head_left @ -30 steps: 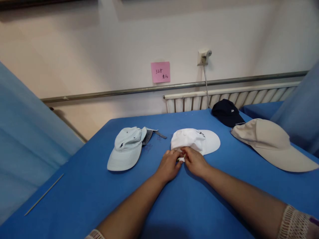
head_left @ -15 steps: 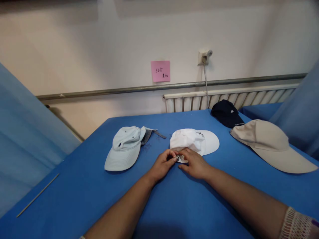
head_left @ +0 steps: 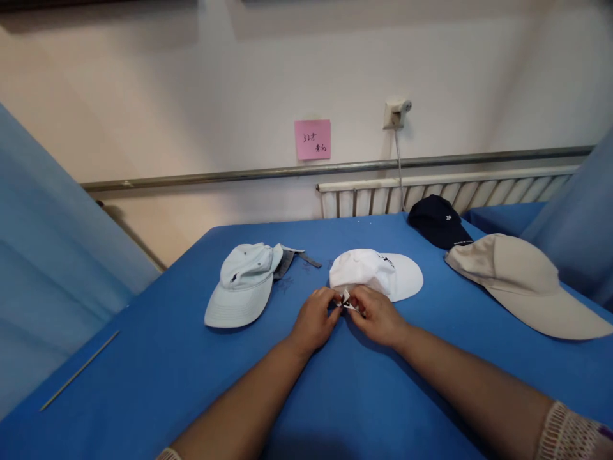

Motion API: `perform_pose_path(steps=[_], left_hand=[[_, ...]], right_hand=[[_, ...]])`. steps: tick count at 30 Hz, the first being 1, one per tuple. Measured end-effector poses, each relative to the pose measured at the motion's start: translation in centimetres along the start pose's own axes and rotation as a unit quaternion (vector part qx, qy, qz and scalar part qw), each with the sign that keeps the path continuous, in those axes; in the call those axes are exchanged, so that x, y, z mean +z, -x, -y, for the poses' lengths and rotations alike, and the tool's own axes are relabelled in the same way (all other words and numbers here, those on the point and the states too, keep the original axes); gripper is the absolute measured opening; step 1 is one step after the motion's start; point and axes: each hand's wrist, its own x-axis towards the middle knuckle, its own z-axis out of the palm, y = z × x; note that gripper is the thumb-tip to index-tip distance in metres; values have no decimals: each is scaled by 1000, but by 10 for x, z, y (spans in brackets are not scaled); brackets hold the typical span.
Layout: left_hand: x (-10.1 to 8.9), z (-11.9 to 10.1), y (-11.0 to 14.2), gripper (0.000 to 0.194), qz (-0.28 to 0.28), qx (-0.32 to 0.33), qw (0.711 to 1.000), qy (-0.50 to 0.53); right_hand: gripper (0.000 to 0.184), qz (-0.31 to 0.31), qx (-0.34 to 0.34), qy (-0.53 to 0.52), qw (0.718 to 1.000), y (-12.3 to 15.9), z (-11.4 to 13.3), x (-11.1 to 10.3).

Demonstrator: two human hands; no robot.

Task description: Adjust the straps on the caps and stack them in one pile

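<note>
A white cap [head_left: 363,269] lies on the blue-covered table, its brim pointing right and dark lettering on its front. At its near edge, my left hand [head_left: 316,319] pinches the cap's back strap [head_left: 345,300] between thumb and fingers. My right hand [head_left: 376,314] pinches the same strap just to the right, close to the left fingertips. Between them a bit of the strap sticks up, with a small dark metal buckle or fastener on it; its details are partly hidden by the fingers.
Left stands a pale blue cap [head_left: 242,284] with its strap hanging loose. On the right are a beige cap [head_left: 522,281] and a navy cap [head_left: 438,220]. A thin stick [head_left: 80,370] lies near the table's left edge. Behind are a metal rail [head_left: 249,174] and a radiator [head_left: 368,199].
My hands have closed in on the strap, and a piece of it now stands up between the fingertips. The view has shifted slightly; the other caps stay put.
</note>
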Motion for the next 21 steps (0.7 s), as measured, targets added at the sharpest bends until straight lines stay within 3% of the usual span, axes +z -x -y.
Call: perform_pose_path(steps=[5, 13, 17, 21], left_hand=[[-5, -11, 2, 14, -1, 35, 999, -20], [-10, -12, 5, 11, -18, 33, 998, -43], [-16, 6, -3, 4, -110, -80, 990, 34], [-27, 30, -11, 11, -201, -240, 924, 219]], right_hand=[[24, -7, 5, -62, 998, 2, 3, 2], [5, -39, -48, -52, 997, 3, 10, -6], [5, -70, -62, -28, 995, 5, 17, -12], [10, -42, -106, -31, 993, 7, 21, -19]])
